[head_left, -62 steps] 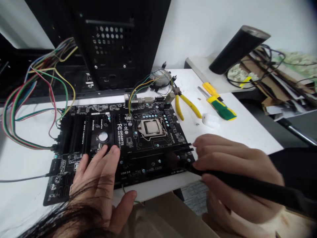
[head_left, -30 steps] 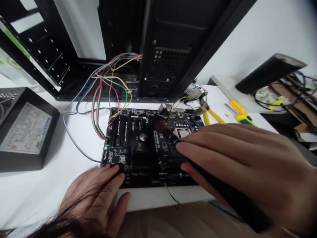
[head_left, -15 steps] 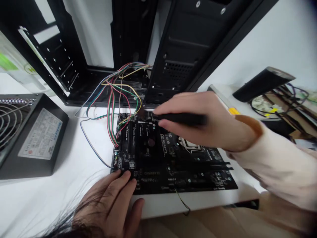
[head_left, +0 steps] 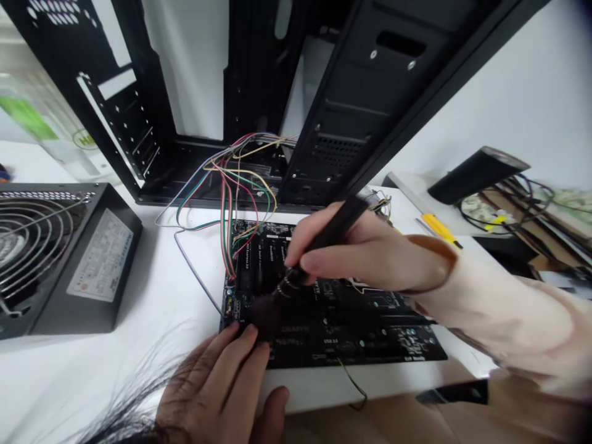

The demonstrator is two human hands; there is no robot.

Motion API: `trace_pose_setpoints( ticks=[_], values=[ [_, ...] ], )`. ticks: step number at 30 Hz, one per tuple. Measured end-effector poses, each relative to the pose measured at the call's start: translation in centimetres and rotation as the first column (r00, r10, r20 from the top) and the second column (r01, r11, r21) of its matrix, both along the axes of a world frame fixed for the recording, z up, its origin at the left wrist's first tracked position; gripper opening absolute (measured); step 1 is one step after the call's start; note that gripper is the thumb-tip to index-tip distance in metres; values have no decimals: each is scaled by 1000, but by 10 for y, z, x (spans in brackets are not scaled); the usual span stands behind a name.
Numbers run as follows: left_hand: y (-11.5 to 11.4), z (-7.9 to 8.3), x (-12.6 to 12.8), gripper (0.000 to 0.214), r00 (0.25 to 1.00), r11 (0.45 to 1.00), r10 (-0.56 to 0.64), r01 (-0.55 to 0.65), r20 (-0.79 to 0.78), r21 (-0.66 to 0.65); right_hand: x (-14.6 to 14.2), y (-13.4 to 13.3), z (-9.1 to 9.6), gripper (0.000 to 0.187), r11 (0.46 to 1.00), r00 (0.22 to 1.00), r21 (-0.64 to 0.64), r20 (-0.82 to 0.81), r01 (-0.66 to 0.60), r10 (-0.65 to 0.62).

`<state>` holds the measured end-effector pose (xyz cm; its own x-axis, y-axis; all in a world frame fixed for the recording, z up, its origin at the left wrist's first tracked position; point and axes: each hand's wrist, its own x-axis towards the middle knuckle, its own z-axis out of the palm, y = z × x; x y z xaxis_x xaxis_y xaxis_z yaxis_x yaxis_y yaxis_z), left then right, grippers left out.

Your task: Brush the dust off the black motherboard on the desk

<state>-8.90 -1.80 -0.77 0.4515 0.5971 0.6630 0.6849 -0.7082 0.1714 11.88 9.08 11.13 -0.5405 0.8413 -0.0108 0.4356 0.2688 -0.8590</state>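
A black motherboard (head_left: 296, 333) lies flat on the white table. My right hand (head_left: 356, 246) is closed around the handle of a black brush (head_left: 335, 231). The brush slants down to the left, and its dark, blurred bristles are over the board's left part, close to my left fingertips. With fingers stretched out, my left hand (head_left: 222, 382) rests its fingertips on the board's lower left corner. Several thin coloured wires (head_left: 226, 191) run from the case to the board's left edge. Part of the board is hidden under my right hand.
An open black computer case (head_left: 351, 117) stands behind the board. At left sits a power supply (head_left: 97, 265) with a fan grille. A yellow-handled screwdriver (head_left: 439, 228) and a black object (head_left: 478, 174) with cables lie to the right. Strands of hair cross the lower left.
My right hand has brought the brush toward me, from the board's far edge to near my left fingers, and its handle now stands more upright. The whole view has shifted slightly.
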Motion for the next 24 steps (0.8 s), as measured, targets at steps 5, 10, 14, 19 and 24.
trace_pose_setpoints(
  ticks=[5, 10, 14, 19, 24],
  values=[
    [-5, -1, -1, 27, 1000, 1000, 12, -12, 6, -4, -10, 22, -12, 13, 922, 983, 364, 72, 131, -168],
    [-5, 1, 1, 26, 999, 1000, 17, -17, 42, -19, -16, 17, -4, 12, 971, 995, 217, -50, 98, -89],
    [-6, 4, 5, 25, 998, 999, 21, -20, 67, -25, -17, 14, -12, 16, 998, 1000, 58, 9, 16, -16],
    [-6, 3, 2, 20, 998, 1000, 2, -1, 64, -11, -7, 11, -2, 16, 924, 989, 356, -3, 140, -149],
    [-6, 2, -2, 20, 999, 1000, -26, 27, 36, -13, 6, -13, 3, 19, 984, 990, -144, 83, -104, 117]
  ],
)
